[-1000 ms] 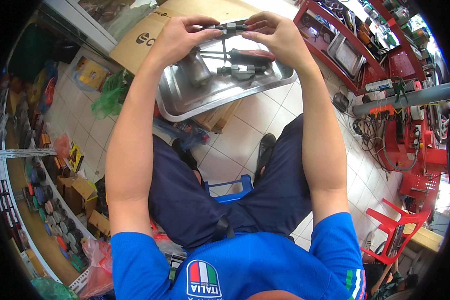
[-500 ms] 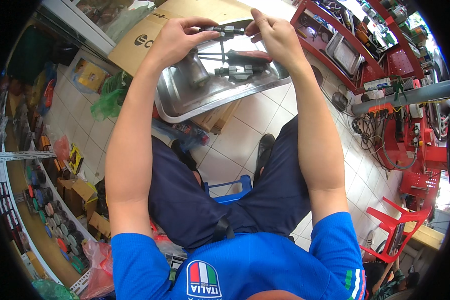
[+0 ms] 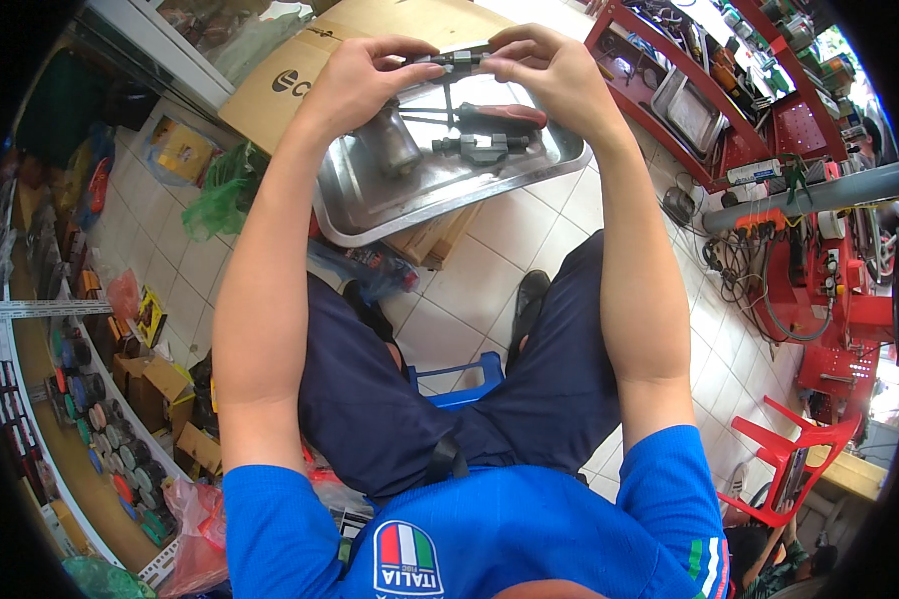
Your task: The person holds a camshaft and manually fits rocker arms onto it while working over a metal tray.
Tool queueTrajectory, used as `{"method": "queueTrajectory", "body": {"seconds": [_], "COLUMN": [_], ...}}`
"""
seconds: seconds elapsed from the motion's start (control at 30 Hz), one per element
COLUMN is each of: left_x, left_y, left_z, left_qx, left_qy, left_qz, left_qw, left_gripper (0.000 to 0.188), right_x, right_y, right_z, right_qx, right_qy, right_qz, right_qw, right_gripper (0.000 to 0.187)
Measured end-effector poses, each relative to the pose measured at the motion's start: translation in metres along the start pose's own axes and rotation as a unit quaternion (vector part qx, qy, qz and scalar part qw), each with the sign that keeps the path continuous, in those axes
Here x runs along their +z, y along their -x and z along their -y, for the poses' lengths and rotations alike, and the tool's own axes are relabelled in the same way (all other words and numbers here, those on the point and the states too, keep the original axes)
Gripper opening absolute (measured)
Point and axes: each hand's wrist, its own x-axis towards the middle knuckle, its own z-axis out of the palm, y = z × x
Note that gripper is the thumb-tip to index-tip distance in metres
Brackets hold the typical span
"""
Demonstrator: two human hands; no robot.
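Observation:
Above the far side of a shallow metal tray point(image 3: 355, 226), my left hand point(image 3: 365, 80) pinches the left part of a dark, rod-like metal fitting point(image 3: 462, 60) with a blocky middle. The fingers of my right hand point(image 3: 544, 75) are closed at the fitting's right end. Below it in the tray lies a similar metal fitting point(image 3: 481, 149). Between the two sits a tool with a red and black handle point(image 3: 504, 116), its thin dark shaft pointing left. A dull metal cylinder point(image 3: 390, 143) rests at the tray's left, below my left wrist.
The tray lies on a cardboard box point(image 3: 290, 50). A blue plastic stool point(image 3: 459, 384) shows between my legs. Red tool shelving point(image 3: 659, 90) and a red chair point(image 3: 804, 449) stand at the right. On the left is a shelf holding several coloured discs point(image 3: 120, 439).
My right hand has turned and closed its fingers at the fitting's right end. The left hand keeps its hold, and the tray appears shifted slightly right.

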Motion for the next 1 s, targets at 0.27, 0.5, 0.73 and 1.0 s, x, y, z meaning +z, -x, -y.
{"method": "queueTrajectory", "body": {"seconds": [0.27, 0.5, 0.73, 1.0], "left_x": [0.002, 0.002, 0.002, 0.002], "left_y": [0.0, -0.001, -0.001, -0.002], "left_z": [-0.003, -0.004, 0.002, -0.002], "left_qx": [-0.006, 0.01, 0.038, -0.003], "left_qy": [0.004, 0.003, 0.038, 0.022], "left_qz": [0.007, -0.004, -0.019, 0.002], "left_qw": [1.0, 1.0, 0.998, 1.0], "left_gripper": [0.034, 0.037, 0.036, 0.031], "right_x": [0.0, -0.005, 0.005, 0.006], "right_y": [-0.003, 0.002, 0.0, -0.002], "right_z": [0.014, 0.002, 0.006, -0.005], "right_qx": [0.099, 0.026, 0.078, 0.085], "right_qy": [0.021, 0.026, 0.014, -0.04], "right_qz": [0.021, 0.052, 0.036, 0.036], "right_qw": [0.995, 0.998, 0.996, 0.995], "right_gripper": [0.029, 0.032, 0.028, 0.03]}}
